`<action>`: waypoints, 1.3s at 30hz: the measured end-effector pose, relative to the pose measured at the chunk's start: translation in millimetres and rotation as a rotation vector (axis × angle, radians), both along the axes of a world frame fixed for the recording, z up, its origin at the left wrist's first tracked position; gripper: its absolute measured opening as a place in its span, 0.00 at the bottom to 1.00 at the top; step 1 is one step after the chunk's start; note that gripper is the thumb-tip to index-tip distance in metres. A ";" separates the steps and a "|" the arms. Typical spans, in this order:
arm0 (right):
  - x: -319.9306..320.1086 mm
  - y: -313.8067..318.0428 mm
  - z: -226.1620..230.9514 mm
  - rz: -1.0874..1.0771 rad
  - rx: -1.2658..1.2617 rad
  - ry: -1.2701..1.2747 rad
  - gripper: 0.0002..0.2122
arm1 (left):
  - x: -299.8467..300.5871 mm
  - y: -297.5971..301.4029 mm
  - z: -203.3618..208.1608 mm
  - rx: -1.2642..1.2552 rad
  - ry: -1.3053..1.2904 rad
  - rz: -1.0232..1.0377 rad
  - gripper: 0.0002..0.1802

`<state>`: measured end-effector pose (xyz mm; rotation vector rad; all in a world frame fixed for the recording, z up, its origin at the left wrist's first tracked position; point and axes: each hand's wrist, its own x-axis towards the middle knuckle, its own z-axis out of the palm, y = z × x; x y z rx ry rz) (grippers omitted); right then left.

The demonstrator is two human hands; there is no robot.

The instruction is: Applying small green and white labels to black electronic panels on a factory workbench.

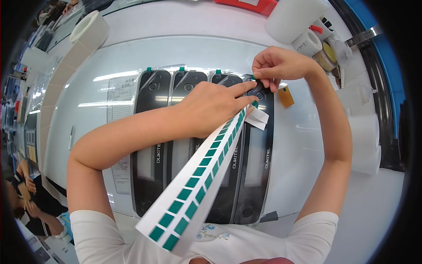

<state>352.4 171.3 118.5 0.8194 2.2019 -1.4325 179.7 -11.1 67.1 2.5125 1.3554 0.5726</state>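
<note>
Several long black panels [151, 110] with clear windows lie side by side on the table. Small green stickers [182, 69] stand at the top edges of the left ones. My left hand [206, 105] holds a long white backing strip [176, 187] carrying two rows of green stickers; the strip hangs down toward me over the panels. Its index finger reaches to the top of the rightmost panel [257, 145]. There my right hand [281, 64] is closed in a pinch on a green sticker [254, 78] at the panel's top edge, partly hidden by the fingers.
A small amber piece [285, 97] lies right of the panels. At the far left stands a roll of pale labels [90, 28], its strip trailing down. White rolls [293, 17] and a red tray [252, 5] are at the back. Another person's hands [33, 207] show at lower left.
</note>
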 end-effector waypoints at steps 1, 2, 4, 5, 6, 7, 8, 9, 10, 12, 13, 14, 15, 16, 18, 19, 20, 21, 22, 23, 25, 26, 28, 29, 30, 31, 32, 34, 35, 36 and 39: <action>-1.6 -4.0 1.2 -0.001 0.049 -0.019 0.08 | 0.4 0.3 2.8 -0.007 0.012 0.002 0.20; 0.7 -8.9 2.1 0.003 0.049 -0.019 0.08 | 1.6 0.6 5.5 -0.013 0.025 0.004 0.20; 15.2 -21.0 5.7 -0.194 0.018 0.154 0.07 | -2.0 -7.8 7.7 0.010 -0.019 0.037 0.17; 29.3 -24.5 4.6 -0.303 0.029 0.194 0.08 | -3.7 -14.6 17.1 0.039 -0.081 0.040 0.16; 42.2 -27.3 -2.2 -0.451 0.094 0.237 0.08 | -13.6 -26.1 29.3 -0.014 -0.105 0.069 0.17; 50.5 -34.4 -12.9 -0.590 0.150 0.279 0.08 | -29.5 -39.0 40.3 0.025 -0.194 0.071 0.17; 60.4 -44.9 -20.8 -0.698 0.259 0.276 0.07 | -34.2 -48.7 49.4 -0.216 -0.462 0.149 0.17; 77.4 -51.7 -33.8 -0.664 0.311 0.311 0.07 | -40.1 -55.0 51.2 -0.532 -0.727 0.204 0.21; 78.8 -62.1 -35.1 -0.578 0.354 0.402 0.07 | -47.8 -86.0 47.4 -0.395 -0.671 0.255 0.22; 77.3 -73.4 -38.0 -0.522 0.370 0.395 0.07 | -51.1 -127.7 59.8 -0.706 -0.748 0.366 0.15; 70.0 -80.3 -36.3 -0.585 0.294 0.392 0.07 | -51.9 -146.9 56.0 -0.813 -0.763 0.345 0.16; 63.7 -84.1 -34.8 -0.639 0.218 0.388 0.08 | -48.9 -158.4 53.9 -0.684 -0.754 0.247 0.16; 59.7 -86.0 -34.6 -0.625 0.218 0.400 0.08 | -47.0 -170.9 47.9 -0.489 -0.737 0.200 0.16; 61.2 -87.3 -36.4 -0.689 0.212 0.348 0.10 | -46.3 -182.6 41.9 -0.473 -0.762 0.256 0.16; 65.1 -84.9 -43.3 -0.808 0.229 0.303 0.12 | -52.3 -201.8 34.4 -0.547 -0.911 0.446 0.18; 67.2 -79.9 -44.2 -0.779 0.181 0.297 0.11 | -52.7 -211.9 36.5 -0.556 -1.020 0.555 0.21; 70.2 -72.7 -45.9 -0.755 0.136 0.289 0.11 | -57.7 -219.4 32.1 -0.504 -1.039 0.630 0.24; 73.1 -66.4 -49.9 -0.745 0.182 0.302 0.11 | -60.7 -227.6 29.6 -0.471 -1.069 0.648 0.24; 67.4 -68.6 -47.5 -0.719 0.185 0.310 0.11 | -65.3 -234.7 24.1 -0.433 -1.105 0.673 0.25; 61.1 -75.6 -45.0 -0.603 0.510 0.398 0.11 | -70.5 -242.1 15.7 -0.371 -1.122 0.661 0.25; 46.3 -94.6 -33.8 -0.448 0.992 0.539 0.13 | -71.2 -248.5 -1.4 -0.266 -1.218 0.710 0.24; 38.5 -107.3 -22.3 -0.469 1.063 0.622 0.13 | -71.0 -250.4 -8.4 -0.195 -1.171 0.793 0.24; 30.9 -110.7 -13.5 -0.481 1.024 0.936 0.14 | -67.9 -248.3 -9.0 -0.074 -1.095 0.767 0.24; 34.4 -104.1 -18.7 -0.642 0.772 0.947 0.16 | -65.3 -247.3 -9.9 -0.032 -1.075 0.753 0.24; 35.3 -101.6 -22.6 -0.787 0.512 0.938 0.18 | -65.6 -244.0 -26.7 -0.023 -1.115 0.728 0.24; 17.9 -127.7 -9.2 -0.964 0.380 0.729 0.24 | -65.0 -246.1 -36.9 -0.125 -1.162 0.724 0.25; 25.0 -123.8 -14.4 -0.938 0.257 0.571 0.27 | -64.6 -247.2 -43.3 -0.222 -1.209 0.705 0.27; 33.0 -133.1 -20.3 -0.804 0.094 0.357 0.28 | -56.4 -251.2 -58.6 -0.158 -1.073 0.680 0.27; 38.2 -145.9 -20.0 -0.712 0.054 0.299 0.27 | -57.2 -252.5 -54.7 -0.072 -0.890 0.611 0.28; 44.4 -152.3 -19.3 -0.500 0.142 0.265 0.20 | -56.9 -253.1 -51.9 -0.077 -0.924 0.603 0.28; 58.2 -162.5 -27.7 -0.581 0.224 0.716 0.14 | -62.7 -252.0 -44.8 -0.158 -1.149 0.538 0.31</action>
